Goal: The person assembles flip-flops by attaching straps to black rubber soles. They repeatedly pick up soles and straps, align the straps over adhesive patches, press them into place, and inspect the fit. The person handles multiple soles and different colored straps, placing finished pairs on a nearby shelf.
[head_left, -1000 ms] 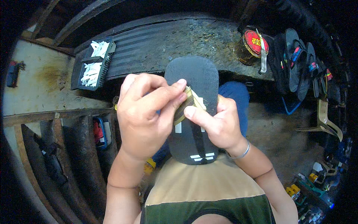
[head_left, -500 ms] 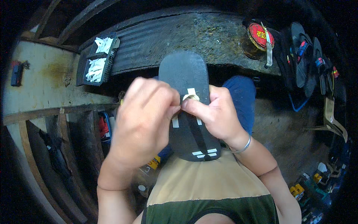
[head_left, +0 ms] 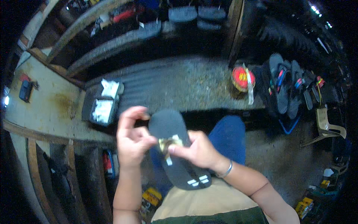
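Observation:
A dark grey sandal sole point(head_left: 169, 125) with small white strips on it rests against my lap, tilted slightly left. My right hand point(head_left: 199, 151) grips its right edge, thumb pressed on top beside a blurred yellowish strip point(head_left: 164, 143) across the sole's middle. At the left edge, my left hand point(head_left: 132, 138) has its index finger bent and raised, apart from the thumb. Its thumb tip is close to the yellowish strip; whether they touch is blurred. Short white strips point(head_left: 197, 182) mark the sole's near end.
Ahead stands a dark worn bench point(head_left: 179, 82). On it are a basket point(head_left: 115, 106) of white pieces and a red-lidded can point(head_left: 244, 76) with a knife point(head_left: 250, 91) across it. Sandals point(head_left: 278, 80) hang at right near a beige plastic chair point(head_left: 328, 123). Wooden slats point(head_left: 72, 168) line the left.
My left hand has drawn away from the strip and its fingers have spread. The sole has tilted left. The view has lifted, showing more shelf beyond the bench.

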`<state>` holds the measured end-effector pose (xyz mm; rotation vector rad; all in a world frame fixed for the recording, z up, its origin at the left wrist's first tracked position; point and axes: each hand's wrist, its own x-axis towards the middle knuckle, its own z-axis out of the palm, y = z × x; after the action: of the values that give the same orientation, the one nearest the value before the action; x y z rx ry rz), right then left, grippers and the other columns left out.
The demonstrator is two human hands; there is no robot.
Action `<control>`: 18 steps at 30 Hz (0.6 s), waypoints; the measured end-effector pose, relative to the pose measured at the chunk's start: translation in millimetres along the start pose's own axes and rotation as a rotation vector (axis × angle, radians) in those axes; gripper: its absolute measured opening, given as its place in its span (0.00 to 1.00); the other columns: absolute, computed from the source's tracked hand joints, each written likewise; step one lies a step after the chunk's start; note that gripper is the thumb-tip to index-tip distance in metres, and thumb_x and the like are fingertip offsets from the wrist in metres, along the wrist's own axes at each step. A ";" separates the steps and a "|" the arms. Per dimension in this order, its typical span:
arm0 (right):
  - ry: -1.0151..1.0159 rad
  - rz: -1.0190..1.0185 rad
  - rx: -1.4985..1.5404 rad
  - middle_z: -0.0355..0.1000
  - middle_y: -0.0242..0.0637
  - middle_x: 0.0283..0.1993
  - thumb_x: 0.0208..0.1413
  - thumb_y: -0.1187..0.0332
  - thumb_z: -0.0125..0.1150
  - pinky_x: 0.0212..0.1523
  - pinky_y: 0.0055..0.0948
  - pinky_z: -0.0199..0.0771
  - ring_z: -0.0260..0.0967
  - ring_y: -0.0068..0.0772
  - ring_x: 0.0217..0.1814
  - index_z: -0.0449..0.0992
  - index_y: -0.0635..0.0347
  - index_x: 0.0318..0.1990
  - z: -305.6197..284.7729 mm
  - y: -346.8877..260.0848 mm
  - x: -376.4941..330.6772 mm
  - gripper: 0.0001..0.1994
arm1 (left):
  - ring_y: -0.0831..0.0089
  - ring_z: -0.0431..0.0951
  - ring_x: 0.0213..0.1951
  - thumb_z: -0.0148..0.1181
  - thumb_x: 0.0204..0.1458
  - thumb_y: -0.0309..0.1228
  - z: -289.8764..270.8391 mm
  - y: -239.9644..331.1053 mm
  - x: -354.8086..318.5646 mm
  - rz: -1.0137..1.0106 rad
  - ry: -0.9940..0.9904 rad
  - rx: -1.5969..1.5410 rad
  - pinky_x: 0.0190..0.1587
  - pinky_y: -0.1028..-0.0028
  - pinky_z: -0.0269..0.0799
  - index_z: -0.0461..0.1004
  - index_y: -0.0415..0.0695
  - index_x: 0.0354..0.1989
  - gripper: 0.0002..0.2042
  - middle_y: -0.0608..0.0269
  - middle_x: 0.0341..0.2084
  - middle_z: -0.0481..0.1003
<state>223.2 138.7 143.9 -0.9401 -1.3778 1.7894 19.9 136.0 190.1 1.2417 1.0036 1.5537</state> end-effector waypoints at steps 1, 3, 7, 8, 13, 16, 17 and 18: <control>-0.013 -0.044 -0.054 0.85 0.34 0.37 0.59 0.59 0.73 0.44 0.30 0.80 0.80 0.21 0.38 0.85 0.62 0.43 2.8 -3.9 -0.4 0.14 | 0.82 0.75 0.29 0.76 0.49 0.31 -9.3 5.2 5.8 -0.109 -0.022 0.037 0.29 0.84 0.71 0.80 0.36 0.49 0.20 0.58 0.52 0.73; -0.079 -0.075 -0.097 0.84 0.36 0.38 0.58 0.58 0.74 0.45 0.31 0.80 0.80 0.23 0.40 0.84 0.63 0.43 6.4 -13.3 1.7 0.16 | 0.82 0.75 0.28 0.74 0.53 0.38 -22.5 15.5 13.1 -0.314 -0.181 0.132 0.26 0.82 0.70 0.79 0.35 0.50 0.22 0.61 0.43 0.78; 0.099 -0.359 -0.227 0.81 0.37 0.43 0.61 0.61 0.71 0.49 0.28 0.77 0.77 0.22 0.45 0.81 0.62 0.49 -13.0 -32.7 27.1 0.16 | 0.83 0.76 0.25 0.73 0.53 0.37 -41.4 49.3 14.7 -0.152 0.026 0.256 0.24 0.81 0.70 0.81 0.37 0.49 0.20 0.67 0.32 0.81; 0.199 -0.456 -0.263 0.81 0.36 0.43 0.62 0.62 0.70 0.50 0.28 0.76 0.76 0.22 0.45 0.80 0.62 0.50 -25.7 -35.2 36.6 0.15 | 0.81 0.77 0.27 0.74 0.53 0.36 -50.7 63.5 14.0 -0.074 0.133 0.245 0.24 0.81 0.71 0.81 0.37 0.49 0.19 0.65 0.33 0.82; 0.422 -0.214 -0.037 0.78 0.25 0.41 0.66 0.69 0.64 0.48 0.21 0.73 0.71 0.16 0.42 0.80 0.62 0.48 -84.5 -9.2 72.1 0.08 | 0.66 0.81 0.51 0.66 0.55 0.20 -114.5 66.6 74.4 0.335 0.240 0.610 0.58 0.69 0.74 0.79 0.36 0.57 0.19 0.55 0.51 0.81; 0.283 -0.094 -0.275 0.79 0.26 0.38 0.63 0.68 0.67 0.44 0.22 0.75 0.72 0.17 0.39 0.82 0.60 0.46 -75.3 30.7 77.1 0.08 | 0.62 0.78 0.61 0.59 0.49 0.14 -132.6 17.3 147.5 0.493 0.225 0.903 0.65 0.68 0.69 0.82 0.44 0.57 0.25 0.53 0.62 0.77; 0.266 -0.108 -0.351 0.78 0.28 0.37 0.61 0.67 0.69 0.42 0.24 0.76 0.73 0.18 0.38 0.82 0.61 0.47 -71.5 42.3 79.8 0.10 | 0.60 0.77 0.62 0.57 0.47 0.14 -133.3 -0.1 174.2 0.518 0.254 0.949 0.66 0.68 0.68 0.82 0.47 0.57 0.26 0.52 0.63 0.76; 0.285 -0.146 -0.405 0.78 0.33 0.38 0.60 0.69 0.68 0.43 0.26 0.78 0.76 0.23 0.37 0.82 0.63 0.46 -69.9 52.3 81.7 0.10 | 0.58 0.77 0.63 0.54 0.46 0.13 -132.0 -16.4 199.9 0.592 0.252 0.949 0.67 0.68 0.67 0.83 0.50 0.56 0.28 0.51 0.64 0.75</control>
<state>237.3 231.1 69.4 -1.2152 -1.6023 1.2340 -129.4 323.3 205.7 2.1719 1.7622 1.7442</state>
